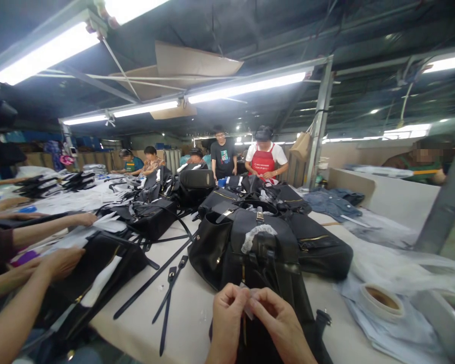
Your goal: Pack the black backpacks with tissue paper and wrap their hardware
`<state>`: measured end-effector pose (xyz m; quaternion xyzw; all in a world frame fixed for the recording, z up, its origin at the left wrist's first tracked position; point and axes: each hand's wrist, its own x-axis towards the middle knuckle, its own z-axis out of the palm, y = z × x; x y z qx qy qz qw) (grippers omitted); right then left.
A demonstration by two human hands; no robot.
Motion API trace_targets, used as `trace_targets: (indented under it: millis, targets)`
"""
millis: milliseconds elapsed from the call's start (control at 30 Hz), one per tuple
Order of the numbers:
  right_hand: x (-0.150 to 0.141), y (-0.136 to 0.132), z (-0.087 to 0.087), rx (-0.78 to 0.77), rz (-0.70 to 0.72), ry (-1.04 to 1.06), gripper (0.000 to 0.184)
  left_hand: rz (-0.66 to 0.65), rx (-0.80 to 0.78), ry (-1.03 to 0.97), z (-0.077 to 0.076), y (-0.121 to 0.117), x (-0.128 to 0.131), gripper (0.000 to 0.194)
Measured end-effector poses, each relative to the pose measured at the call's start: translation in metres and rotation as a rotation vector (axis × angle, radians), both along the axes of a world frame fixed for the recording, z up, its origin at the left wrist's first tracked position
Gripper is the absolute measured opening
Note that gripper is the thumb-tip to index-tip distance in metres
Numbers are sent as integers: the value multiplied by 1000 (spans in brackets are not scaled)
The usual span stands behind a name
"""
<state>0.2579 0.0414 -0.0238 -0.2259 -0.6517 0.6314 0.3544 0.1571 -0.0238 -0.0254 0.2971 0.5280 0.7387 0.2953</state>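
Observation:
A black leather-look backpack lies on the table right in front of me. Above its lower part, my left hand and my right hand meet with thumbs and fingertips pinched together. Between them is a small whitish, translucent piece, perhaps plastic film or tape, at the gold zipper. The fingers partly cover both the piece and the zipper. Crumpled clear wrap surrounds the handle higher up on the backpack, below a gold buckle.
Black straps with buckles lie to the left. More black bags are heaped beyond and to the right. A tape roll rests on plastic sheeting at right. Co-workers' arms handle a bag at left; other people stand across the table.

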Motion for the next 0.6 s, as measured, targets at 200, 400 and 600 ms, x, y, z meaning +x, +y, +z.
trace_targets:
  millis: [200,400,600]
  targets:
    - [3,26,2,-27,-164,-28,42,139,-347,491,-6,-5,-14,37]
    - [-4,76,-11,131,-195,-73,36,165,-550,737,-17,37,-31,15]
    - [-9,95,-6,169,-166,-69,30,116,-605,773,-14,74,-36,6]
